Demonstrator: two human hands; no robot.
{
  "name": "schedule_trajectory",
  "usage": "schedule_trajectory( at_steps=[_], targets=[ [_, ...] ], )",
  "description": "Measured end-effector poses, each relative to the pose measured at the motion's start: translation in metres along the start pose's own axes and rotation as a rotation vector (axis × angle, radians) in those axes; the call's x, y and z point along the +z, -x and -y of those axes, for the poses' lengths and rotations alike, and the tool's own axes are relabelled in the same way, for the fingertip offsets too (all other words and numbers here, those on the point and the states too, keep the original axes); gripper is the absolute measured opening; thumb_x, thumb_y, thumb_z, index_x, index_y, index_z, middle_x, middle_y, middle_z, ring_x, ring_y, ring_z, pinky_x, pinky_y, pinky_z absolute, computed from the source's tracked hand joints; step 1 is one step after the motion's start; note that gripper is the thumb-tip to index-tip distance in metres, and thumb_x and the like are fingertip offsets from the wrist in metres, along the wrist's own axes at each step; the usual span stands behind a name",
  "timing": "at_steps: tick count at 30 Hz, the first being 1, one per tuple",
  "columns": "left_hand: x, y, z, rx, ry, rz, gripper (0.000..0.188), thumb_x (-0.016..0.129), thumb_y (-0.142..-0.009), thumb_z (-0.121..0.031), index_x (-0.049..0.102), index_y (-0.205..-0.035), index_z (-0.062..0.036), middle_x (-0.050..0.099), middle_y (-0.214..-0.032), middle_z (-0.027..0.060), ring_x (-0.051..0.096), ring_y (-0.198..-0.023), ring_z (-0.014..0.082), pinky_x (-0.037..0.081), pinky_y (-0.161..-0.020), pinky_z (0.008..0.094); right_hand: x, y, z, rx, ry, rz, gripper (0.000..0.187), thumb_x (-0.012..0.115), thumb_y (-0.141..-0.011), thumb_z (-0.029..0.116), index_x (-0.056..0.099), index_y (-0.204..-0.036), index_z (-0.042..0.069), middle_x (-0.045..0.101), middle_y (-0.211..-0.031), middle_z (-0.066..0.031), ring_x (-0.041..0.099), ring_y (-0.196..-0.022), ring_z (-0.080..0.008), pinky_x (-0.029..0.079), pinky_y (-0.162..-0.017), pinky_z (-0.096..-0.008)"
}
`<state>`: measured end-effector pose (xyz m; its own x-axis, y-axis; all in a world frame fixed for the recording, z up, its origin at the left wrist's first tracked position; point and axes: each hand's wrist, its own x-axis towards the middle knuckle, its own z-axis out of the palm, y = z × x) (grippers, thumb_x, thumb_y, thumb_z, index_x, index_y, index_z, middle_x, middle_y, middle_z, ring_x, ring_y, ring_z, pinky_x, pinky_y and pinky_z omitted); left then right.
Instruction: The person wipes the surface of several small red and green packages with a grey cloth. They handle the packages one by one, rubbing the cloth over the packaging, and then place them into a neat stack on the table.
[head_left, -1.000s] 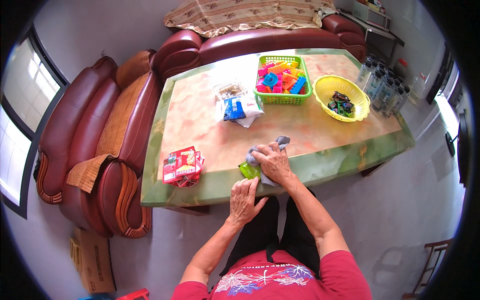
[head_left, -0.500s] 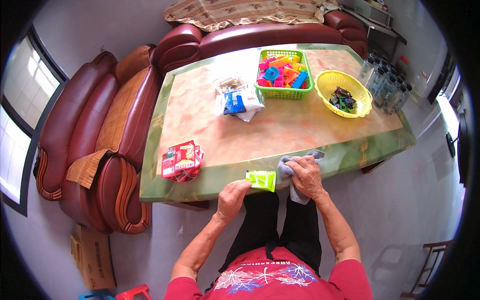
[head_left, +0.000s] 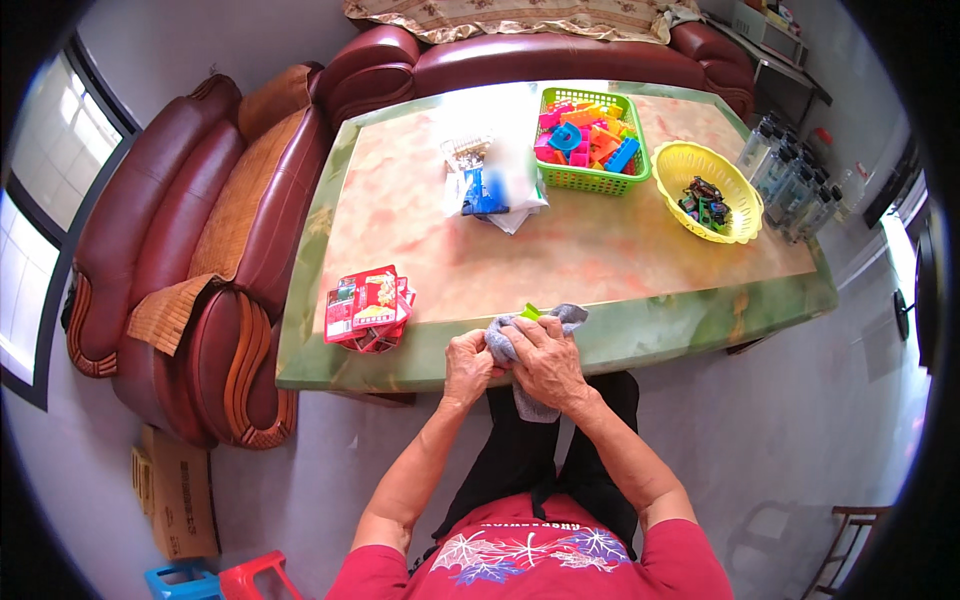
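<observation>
At the table's near edge my two hands are together. My right hand [head_left: 550,362] is closed on a grey cloth [head_left: 536,407], which is bunched around a small bright green packet [head_left: 530,312]. Only a corner of that packet shows above the cloth. My left hand [head_left: 467,368] is closed at the left side of the bundle, its fingertips at the packet's end and partly hidden by the cloth. A pile of red packets [head_left: 368,308] lies to the left of my hands on the table's green border.
On the table [head_left: 430,285] are plastic bags [head_left: 487,195], a green basket [head_left: 600,180] of colourful toy blocks, a yellow bowl [head_left: 735,185] with small dark items, and several clear bottles [head_left: 790,185]. Red sofas [head_left: 215,190] stand left and behind. Blue and red stools [head_left: 255,580] are lower left.
My right hand has brought the grey cloth leftward onto the green packet, covering most of it. The packet was plainly visible in my left hand before. The view has shifted slightly.
</observation>
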<state>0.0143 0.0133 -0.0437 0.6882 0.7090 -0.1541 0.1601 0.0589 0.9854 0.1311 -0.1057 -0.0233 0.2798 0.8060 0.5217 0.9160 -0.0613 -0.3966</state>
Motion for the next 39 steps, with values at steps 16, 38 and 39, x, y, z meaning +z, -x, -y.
schedule_trajectory(
  at_steps=[16, 38, 39],
  targets=[
    [0.008, 0.004, -0.008, -0.054, 0.047, -0.12, 0.023, 0.064, -0.093, -0.012, 0.066, -0.108, 0.0056, 0.071, -0.084, 0.0084, 0.068, -0.064, 0.0118, 0.054, -0.047, 0.0216, 0.003, -0.009, -0.022, 0.008, 0.092, -0.069, 0.042, 0.067, -0.072, 0.013, 0.063, -0.114, 0.01, 0.061, -0.116, -0.0085, 0.052, -0.107, -0.0315, 0.044, -0.088, -0.0449],
    [0.004, -0.004, -0.001, -0.083, 0.117, -0.085, 0.02, 0.061, -0.095, -0.014, 0.068, -0.1, 0.004, 0.07, -0.081, 0.0085, 0.068, -0.062, 0.0131, 0.054, -0.046, 0.0237, 0.011, -0.018, -0.021, -0.096, 0.035, -0.026, 0.033, 0.065, -0.074, 0.015, 0.065, -0.107, 0.011, 0.06, -0.12, -0.005, 0.052, -0.109, -0.029, 0.045, -0.085, -0.0462],
    [0.003, -0.006, 0.002, -0.099, 0.161, -0.08, 0.02, 0.061, -0.095, -0.015, 0.068, -0.1, 0.0036, 0.069, -0.08, 0.0082, 0.068, -0.062, 0.0133, 0.054, -0.046, 0.0239, 0.007, -0.013, -0.02, -0.151, 0.012, -0.014, 0.034, 0.066, -0.074, 0.015, 0.065, -0.107, 0.011, 0.06, -0.121, -0.0044, 0.052, -0.109, -0.0287, 0.045, -0.085, -0.046]
  ],
)
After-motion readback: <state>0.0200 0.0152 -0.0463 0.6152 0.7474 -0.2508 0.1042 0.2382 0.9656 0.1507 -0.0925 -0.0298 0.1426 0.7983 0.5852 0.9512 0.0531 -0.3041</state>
